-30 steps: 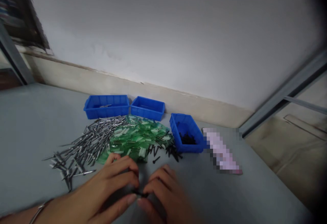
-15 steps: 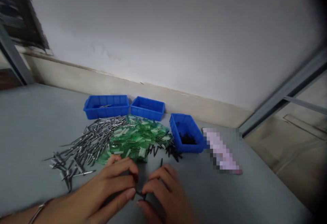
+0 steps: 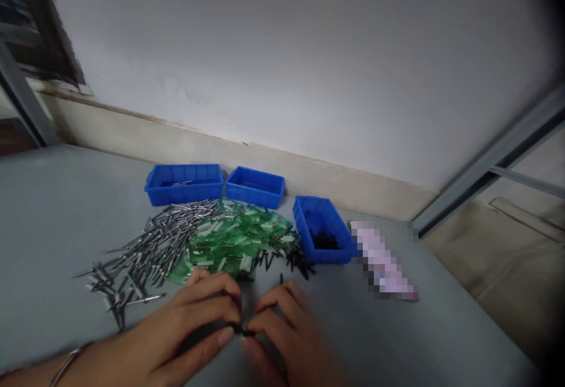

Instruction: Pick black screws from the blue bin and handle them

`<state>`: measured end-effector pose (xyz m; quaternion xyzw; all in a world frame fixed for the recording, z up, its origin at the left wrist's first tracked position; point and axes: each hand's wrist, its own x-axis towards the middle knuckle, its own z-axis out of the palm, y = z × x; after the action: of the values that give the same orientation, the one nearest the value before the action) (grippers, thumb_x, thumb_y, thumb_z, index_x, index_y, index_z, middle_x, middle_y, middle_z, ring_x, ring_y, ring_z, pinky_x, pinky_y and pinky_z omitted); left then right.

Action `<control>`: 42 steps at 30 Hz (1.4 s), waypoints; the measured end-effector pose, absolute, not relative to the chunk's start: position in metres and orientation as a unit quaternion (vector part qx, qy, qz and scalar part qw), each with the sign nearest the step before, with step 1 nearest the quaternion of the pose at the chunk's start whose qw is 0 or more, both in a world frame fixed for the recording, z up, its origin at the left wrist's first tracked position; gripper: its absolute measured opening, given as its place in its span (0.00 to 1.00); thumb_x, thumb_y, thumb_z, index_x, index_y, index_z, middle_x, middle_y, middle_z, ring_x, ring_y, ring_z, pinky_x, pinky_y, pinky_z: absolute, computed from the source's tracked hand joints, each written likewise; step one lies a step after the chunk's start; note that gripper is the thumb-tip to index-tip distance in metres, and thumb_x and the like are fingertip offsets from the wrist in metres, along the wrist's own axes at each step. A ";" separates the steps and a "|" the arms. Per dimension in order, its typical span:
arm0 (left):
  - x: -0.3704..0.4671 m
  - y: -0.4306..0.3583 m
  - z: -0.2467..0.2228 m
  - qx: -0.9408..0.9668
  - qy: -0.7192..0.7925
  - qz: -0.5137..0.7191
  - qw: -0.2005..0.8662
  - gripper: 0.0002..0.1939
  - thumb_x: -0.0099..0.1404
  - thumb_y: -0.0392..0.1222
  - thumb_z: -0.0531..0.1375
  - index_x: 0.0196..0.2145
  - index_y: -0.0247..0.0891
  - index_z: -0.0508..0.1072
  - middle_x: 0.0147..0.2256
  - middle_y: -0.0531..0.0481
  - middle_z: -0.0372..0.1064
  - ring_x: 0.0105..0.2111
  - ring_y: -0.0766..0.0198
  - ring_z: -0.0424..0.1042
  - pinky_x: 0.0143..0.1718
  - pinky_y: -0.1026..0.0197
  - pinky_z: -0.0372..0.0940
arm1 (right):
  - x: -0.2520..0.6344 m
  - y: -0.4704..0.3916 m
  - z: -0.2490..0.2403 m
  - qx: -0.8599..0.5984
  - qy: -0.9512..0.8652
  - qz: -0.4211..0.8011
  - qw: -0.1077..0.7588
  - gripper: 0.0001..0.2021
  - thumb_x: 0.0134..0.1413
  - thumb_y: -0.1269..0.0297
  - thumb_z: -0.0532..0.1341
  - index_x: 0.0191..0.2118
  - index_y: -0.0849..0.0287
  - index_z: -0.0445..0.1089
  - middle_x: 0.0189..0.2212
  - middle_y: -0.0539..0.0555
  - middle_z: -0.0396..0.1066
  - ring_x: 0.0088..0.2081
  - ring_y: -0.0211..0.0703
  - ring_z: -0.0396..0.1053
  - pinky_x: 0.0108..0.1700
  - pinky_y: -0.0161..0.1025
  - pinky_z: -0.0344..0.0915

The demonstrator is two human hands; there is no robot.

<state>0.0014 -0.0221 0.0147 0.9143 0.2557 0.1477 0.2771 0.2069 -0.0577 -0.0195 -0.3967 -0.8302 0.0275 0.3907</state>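
My left hand [image 3: 198, 322] and my right hand [image 3: 286, 334] meet at the bottom centre, fingertips nearly touching. Between them is a small dark piece [image 3: 238, 329], pinched by the left thumb and fingers; the right thumb and fingers close on its other end. Its exact shape is blurred. Another thin black piece [image 3: 281, 279] sticks up by the right fingers. Just beyond the hands lie green plastic packets [image 3: 238, 234] with pale strips. Metal pen-like rods [image 3: 154, 246] are heaped to their left, and small black pieces [image 3: 300, 263] to their right.
Two blue bins [image 3: 184, 194] [image 3: 255, 194] stand by the wall; the left one holds a few rods. A third blue bin [image 3: 329, 256] at the right contains black pieces. Beyond it lies a pixelated pinkish object [image 3: 384, 263]. Metal frame bars rise at both sides.
My right hand's fingertips have moved slightly, and the dark piece between the hands now lies more in line with both pinches. The piles and bins look the same.
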 end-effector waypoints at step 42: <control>0.004 -0.021 0.022 0.915 0.266 0.082 0.293 0.11 0.68 0.36 0.46 0.40 0.42 0.67 0.46 0.50 0.57 0.49 0.62 0.56 0.57 0.59 0.48 | 0.200 -0.055 -0.023 -0.369 -0.817 -0.010 0.442 0.16 0.60 0.55 0.49 0.29 0.57 0.66 0.26 0.50 0.65 0.29 0.38 0.61 0.31 0.36 0.58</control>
<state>0.0037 -0.0209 0.0216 0.9147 0.2658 0.0823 0.2932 0.2002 -0.0555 -0.0227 -0.3693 -0.8174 -0.0098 0.4420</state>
